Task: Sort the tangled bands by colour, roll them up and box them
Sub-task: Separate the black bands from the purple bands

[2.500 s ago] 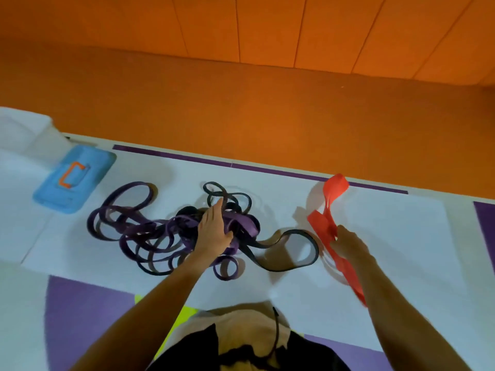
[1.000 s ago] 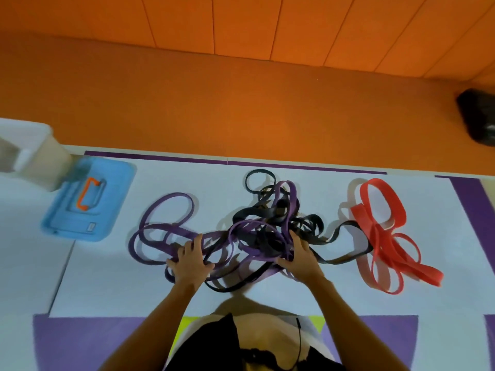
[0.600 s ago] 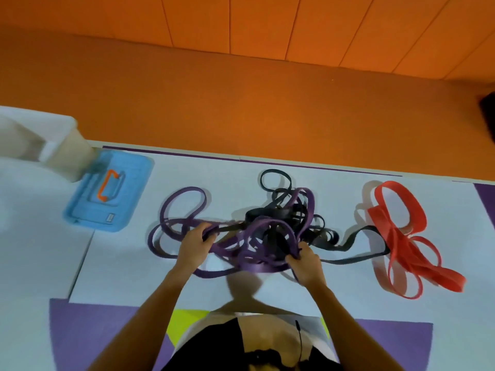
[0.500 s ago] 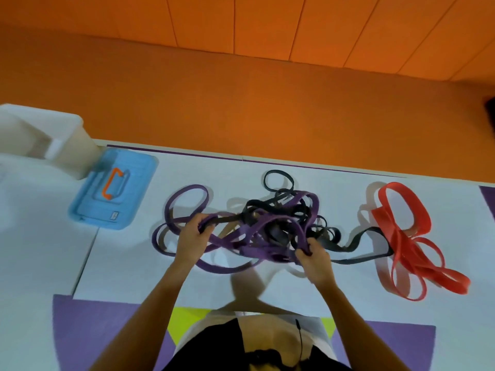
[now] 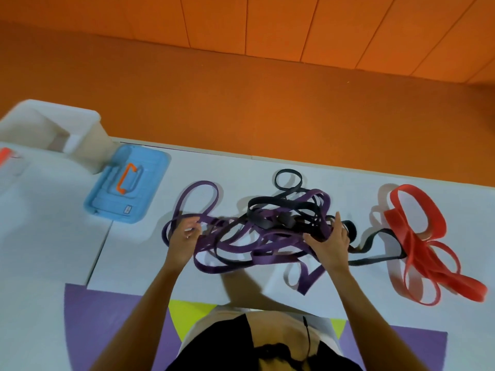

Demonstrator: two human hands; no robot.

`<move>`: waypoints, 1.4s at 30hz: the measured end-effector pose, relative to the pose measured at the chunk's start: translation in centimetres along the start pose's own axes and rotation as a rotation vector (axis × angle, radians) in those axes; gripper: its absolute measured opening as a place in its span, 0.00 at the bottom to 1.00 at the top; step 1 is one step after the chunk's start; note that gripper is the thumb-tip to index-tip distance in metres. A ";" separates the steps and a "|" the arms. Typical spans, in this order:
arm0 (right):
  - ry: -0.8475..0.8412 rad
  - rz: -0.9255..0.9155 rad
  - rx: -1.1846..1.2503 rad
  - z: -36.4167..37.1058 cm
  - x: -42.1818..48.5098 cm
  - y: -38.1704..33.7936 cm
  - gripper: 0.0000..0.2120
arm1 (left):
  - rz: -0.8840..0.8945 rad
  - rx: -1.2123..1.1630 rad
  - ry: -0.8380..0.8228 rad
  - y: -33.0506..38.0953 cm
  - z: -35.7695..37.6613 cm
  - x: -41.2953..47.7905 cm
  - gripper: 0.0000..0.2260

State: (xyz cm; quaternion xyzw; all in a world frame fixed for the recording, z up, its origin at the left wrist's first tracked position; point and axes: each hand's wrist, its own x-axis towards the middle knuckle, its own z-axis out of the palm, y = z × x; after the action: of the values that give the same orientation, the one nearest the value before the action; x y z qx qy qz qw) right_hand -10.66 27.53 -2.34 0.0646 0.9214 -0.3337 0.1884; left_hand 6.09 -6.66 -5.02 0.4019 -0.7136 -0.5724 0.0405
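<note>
An orange carpeted floor point(image 5: 241, 103) meets orange wall panels point(image 5: 267, 22); the white mat point(image 5: 80, 250) carries purple and yellow patches.

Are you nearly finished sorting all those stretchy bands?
Not nearly. The red bands already lie apart on the right. The left hand and right hand are both in the purple bands and black bands, which are knotted together. Nothing is rolled, and the box looks empty beside its blue lid.
</note>
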 end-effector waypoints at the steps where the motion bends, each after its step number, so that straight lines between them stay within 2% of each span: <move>1: 0.043 -0.049 -0.071 0.2 -0.4 -0.1 0.51 | 0.009 0.009 0.026 -0.2 -0.3 0.0 0.09; 4: 0.103 -0.307 -0.139 1.1 -1.1 -0.6 0.39 | 0.006 0.129 -0.014 -0.1 -0.4 0.6 0.13; 7: 0.008 -0.565 -0.170 2.4 -0.7 -2.0 0.26 | 0.051 0.249 -0.154 0.6 0.6 0.9 0.18; 9: -0.094 -0.663 -0.198 3.4 -0.1 -3.4 0.22 | 0.138 0.422 -0.182 1.1 1.8 1.1 0.18; 12: -0.330 -0.520 -0.250 5.3 0.7 -5.5 0.25 | 0.243 0.707 -0.136 1.5 3.8 1.1 0.17; 14: -0.409 -0.406 -0.377 6.6 0.8 -6.0 0.28 | 0.319 0.846 -0.100 1.7 5.0 0.9 0.10; 15: -0.411 -0.391 -0.457 7.2 0.8 -6.0 0.29 | 0.348 0.919 -0.079 1.7 5.6 0.9 0.07; 17: -0.370 -0.408 -0.527 7.9 0.5 -5.8 0.25 | 0.372 1.023 -0.036 1.7 6.3 0.7 0.08; 20: -0.331 -0.400 -0.429 8.2 0.0 -5.4 0.13 | 0.333 1.055 -0.089 1.5 6.2 0.6 0.15; 23: -0.296 -0.323 -0.246 7.5 -0.1 -3.9 0.09 | 0.338 1.055 -0.162 1.7 5.8 0.5 0.13; 26: -0.227 -0.203 0.112 5.5 0.0 -2.9 0.06 | 0.371 0.929 -0.080 2.0 5.2 0.8 0.07; 29: -0.222 -0.080 0.426 2.8 0.0 -2.2 0.05 | 0.199 0.466 -0.033 3.1 4.5 1.3 0.03; 33: -0.039 -0.131 0.466 0.4 0.6 -1.8 0.05 | 0.023 -0.036 0.178 5.7 2.6 2.8 0.02; 36: 0.184 -0.032 0.600 -0.7 1.5 -1.8 0.08 | 0.019 -0.397 0.253 7.6 0.7 3.2 0.05; 39: 0.356 0.032 0.724 -1.7 2.1 -2.2 0.13 | 0.087 -0.465 0.240 9.3 0.1 2.9 0.07; 42: 0.339 0.040 0.713 -2.1 2.2 -3.0 0.09 | 0.101 -0.452 0.183 11.2 0.8 2.4 0.10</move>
State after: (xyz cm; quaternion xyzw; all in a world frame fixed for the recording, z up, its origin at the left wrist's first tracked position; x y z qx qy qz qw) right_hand -14.04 26.59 0.09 0.1981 0.7641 -0.6139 0.0060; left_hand -1.86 -7.22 3.27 0.3966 -0.5800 -0.6760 0.2221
